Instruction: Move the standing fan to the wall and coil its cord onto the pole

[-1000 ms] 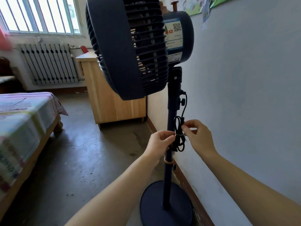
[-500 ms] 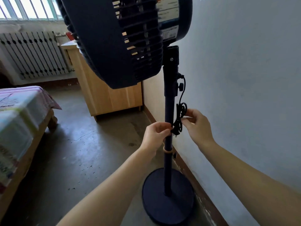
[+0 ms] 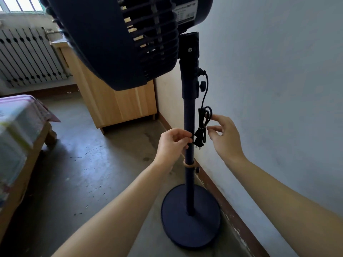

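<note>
A dark blue standing fan stands close to the grey wall [image 3: 278,89], its head [image 3: 118,38] filling the top of the view, its pole [image 3: 189,112] rising from a round base [image 3: 191,217]. A black cord [image 3: 204,119] hangs from the pole's upper joint and is bundled in a small coil beside the pole, plug pointing down. My left hand [image 3: 172,143] pinches the cord end against the pole at coil height. My right hand [image 3: 225,138] is just right of the coil, fingers apart, fingertips at or barely off the bundle.
A wooden cabinet [image 3: 115,101] stands against the wall behind the fan. A bed [image 3: 20,138] with a patterned cover is at the left, a radiator [image 3: 27,54] under the window beyond it. Bare concrete floor [image 3: 89,167] lies between. A tan ring [image 3: 189,165] circles the pole.
My right hand has loosened from the coil and its fingers have spread. My left hand stays pinched at the pole. The view has tilted lower and moved closer.
</note>
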{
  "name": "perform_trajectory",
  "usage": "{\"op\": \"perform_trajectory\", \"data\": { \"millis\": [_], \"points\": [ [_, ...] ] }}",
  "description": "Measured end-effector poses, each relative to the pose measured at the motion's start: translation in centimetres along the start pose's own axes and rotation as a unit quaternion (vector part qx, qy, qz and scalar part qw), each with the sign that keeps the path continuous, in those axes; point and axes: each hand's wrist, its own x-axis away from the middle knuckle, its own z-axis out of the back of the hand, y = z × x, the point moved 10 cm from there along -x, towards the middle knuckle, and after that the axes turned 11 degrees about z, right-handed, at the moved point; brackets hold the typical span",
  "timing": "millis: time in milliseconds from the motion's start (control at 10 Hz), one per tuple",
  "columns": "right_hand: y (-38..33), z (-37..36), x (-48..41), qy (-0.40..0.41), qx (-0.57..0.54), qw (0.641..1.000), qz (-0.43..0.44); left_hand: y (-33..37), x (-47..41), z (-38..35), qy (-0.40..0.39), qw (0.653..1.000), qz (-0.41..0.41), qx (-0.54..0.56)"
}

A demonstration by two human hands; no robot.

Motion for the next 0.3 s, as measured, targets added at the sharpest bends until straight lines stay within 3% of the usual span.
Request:
{"op": "perform_trajectory", "data": {
  "millis": [300],
  "points": [
    [1.09, 0.61, -0.07, 0.024, 0.013, 1.0, -0.014, 1.15, 0.38, 0.16, -0.007, 0.998, -0.055, -0.032]
  ]
}}
